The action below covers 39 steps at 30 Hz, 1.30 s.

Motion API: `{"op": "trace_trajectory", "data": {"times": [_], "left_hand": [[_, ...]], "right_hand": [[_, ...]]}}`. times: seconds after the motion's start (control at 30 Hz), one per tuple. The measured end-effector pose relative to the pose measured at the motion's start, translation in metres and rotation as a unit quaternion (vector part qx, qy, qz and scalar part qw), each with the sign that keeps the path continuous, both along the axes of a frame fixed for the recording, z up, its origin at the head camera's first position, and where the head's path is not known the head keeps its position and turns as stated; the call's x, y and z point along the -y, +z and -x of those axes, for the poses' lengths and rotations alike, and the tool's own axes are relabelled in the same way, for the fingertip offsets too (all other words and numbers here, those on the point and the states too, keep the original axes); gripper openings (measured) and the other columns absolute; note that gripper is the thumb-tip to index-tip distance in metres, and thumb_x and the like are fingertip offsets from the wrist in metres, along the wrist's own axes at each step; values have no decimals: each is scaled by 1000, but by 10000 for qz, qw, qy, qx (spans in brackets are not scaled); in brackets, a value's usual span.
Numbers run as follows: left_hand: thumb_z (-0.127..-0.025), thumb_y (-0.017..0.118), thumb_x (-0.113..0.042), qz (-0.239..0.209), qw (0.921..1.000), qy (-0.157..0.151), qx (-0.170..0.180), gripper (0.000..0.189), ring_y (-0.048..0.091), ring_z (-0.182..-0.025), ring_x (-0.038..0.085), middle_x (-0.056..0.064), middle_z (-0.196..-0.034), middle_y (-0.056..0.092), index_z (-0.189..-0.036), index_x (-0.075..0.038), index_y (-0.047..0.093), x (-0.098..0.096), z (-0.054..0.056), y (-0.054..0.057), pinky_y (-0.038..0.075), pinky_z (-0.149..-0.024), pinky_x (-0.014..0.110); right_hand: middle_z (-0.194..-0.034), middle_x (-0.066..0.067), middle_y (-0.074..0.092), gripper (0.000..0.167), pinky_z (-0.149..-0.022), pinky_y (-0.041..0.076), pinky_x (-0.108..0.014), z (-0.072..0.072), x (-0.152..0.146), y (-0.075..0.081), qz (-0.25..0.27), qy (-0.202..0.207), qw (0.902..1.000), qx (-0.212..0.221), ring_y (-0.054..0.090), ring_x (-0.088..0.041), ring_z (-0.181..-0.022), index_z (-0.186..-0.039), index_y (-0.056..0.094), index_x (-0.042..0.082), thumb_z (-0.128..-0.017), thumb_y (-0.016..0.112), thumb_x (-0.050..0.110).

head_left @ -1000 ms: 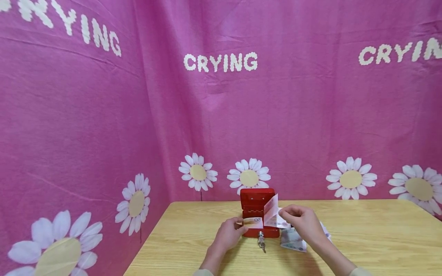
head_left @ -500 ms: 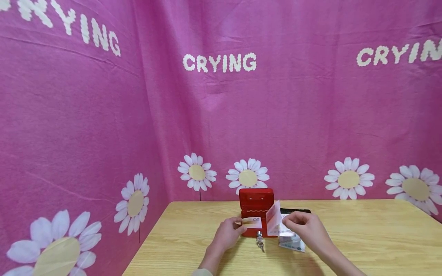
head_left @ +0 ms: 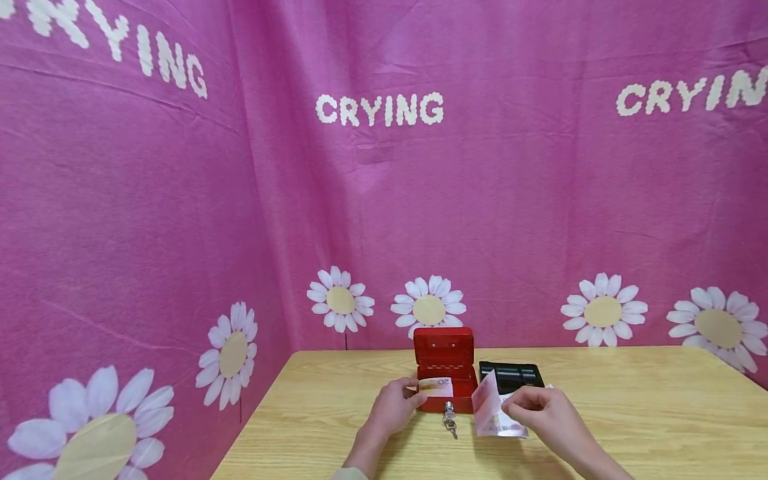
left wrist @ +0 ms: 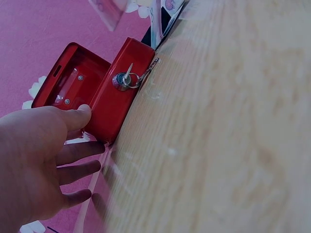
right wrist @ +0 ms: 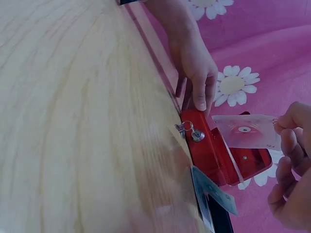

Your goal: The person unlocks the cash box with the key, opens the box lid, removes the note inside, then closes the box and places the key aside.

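A red cash box (head_left: 444, 341) stands with its lid up, keys (head_left: 450, 424) hanging from its front lock. My left hand (head_left: 393, 405) holds the box's left side; in the left wrist view the thumb lies on the rim and the fingers (left wrist: 80, 170) spread along the side wall. A banknote marked 20 (head_left: 433, 387) lies in the left part of the box. Between thumb and forefinger my right hand (head_left: 549, 415) pinches a folded pink banknote (head_left: 486, 403), raised just right of the box. Greenish banknotes (right wrist: 214, 187) lie beside the box under it, partly covered in the head view.
A black compartment tray (head_left: 510, 375) sits right of the cash box, behind my right hand. The wooden table (head_left: 648, 413) ends at a pink curtain (head_left: 510, 200) printed with daisies and lettering, which also hangs along the left.
My right hand has moved right and nearer to me, carrying the pink banknote from over the cash box to beside it. The black tray has come into view. My left hand stays at the box.
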<state>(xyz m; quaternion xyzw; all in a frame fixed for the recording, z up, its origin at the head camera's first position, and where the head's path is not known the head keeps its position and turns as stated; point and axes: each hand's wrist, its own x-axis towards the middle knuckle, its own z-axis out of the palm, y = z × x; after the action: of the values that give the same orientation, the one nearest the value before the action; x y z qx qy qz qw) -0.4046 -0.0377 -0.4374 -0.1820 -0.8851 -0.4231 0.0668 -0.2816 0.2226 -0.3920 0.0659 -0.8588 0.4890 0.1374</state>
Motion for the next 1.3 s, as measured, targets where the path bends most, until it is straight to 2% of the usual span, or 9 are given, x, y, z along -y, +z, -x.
{"op": "trace_trajectory", "data": {"times": [0.23, 0.43, 0.67, 0.9, 1.17, 1.3], "left_hand": [[-92, 71, -21, -8, 10000, -5, -24, 35, 63, -83, 11, 3, -94, 73, -122, -2, 68, 0, 0, -1, 51, -74, 34], [-92, 71, -21, 12, 10000, 6, -24, 35, 63, -82, 11, 3, -94, 73, -122, -2, 68, 1, -1, -2, 51, -72, 33], [-92, 71, -21, 28, 10000, 12, -6, 35, 62, -83, 11, 3, -96, 73, -122, -3, 68, -1, -1, -1, 50, -72, 34], [-92, 71, -22, 56, 10000, 43, 52, 36, 61, -83, 11, 3, -99, 72, -123, -3, 68, -1, 1, -1, 51, -73, 34], [-92, 71, -21, 59, 10000, 40, -11, 36, 61, -82, 11, 4, -98, 72, -122, -2, 68, -1, 2, -2, 51, -73, 34], [-92, 71, -21, 67, 10000, 28, -13, 36, 61, -81, 11, 3, -96, 72, -123, -2, 68, -1, 2, -3, 50, -72, 33]], "right_hand": [[-72, 4, 60, 12, -61, 44, -22, -4, -4, -8, -9, 298, 9993, 225, 49, -3, -64, -84, 70, 2, -87, 71, 13], [-73, 2, 60, 10, -63, 47, -21, -2, -7, -14, -93, 522, 9976, 453, 53, -3, -67, -81, 68, 0, -84, 68, 10], [-76, 1, 62, 11, -63, 44, -20, -1, -13, -20, -318, 402, 9953, 824, 52, -5, -71, -80, 70, 4, -83, 68, 14], [-74, 1, 62, 12, -65, 40, -20, -3, -19, -23, -430, 517, 9937, 898, 49, -6, -73, -82, 70, 3, -85, 69, 15], [-69, 3, 58, 13, -61, 37, -22, -7, -17, -22, -680, 199, 9909, 1145, 49, -12, -70, -77, 67, 6, -82, 70, 16], [-67, 3, 55, 13, -58, 35, -22, -9, -18, -22, -707, 177, 9888, 1304, 48, -13, -70, -76, 67, 6, -83, 70, 16]]}}
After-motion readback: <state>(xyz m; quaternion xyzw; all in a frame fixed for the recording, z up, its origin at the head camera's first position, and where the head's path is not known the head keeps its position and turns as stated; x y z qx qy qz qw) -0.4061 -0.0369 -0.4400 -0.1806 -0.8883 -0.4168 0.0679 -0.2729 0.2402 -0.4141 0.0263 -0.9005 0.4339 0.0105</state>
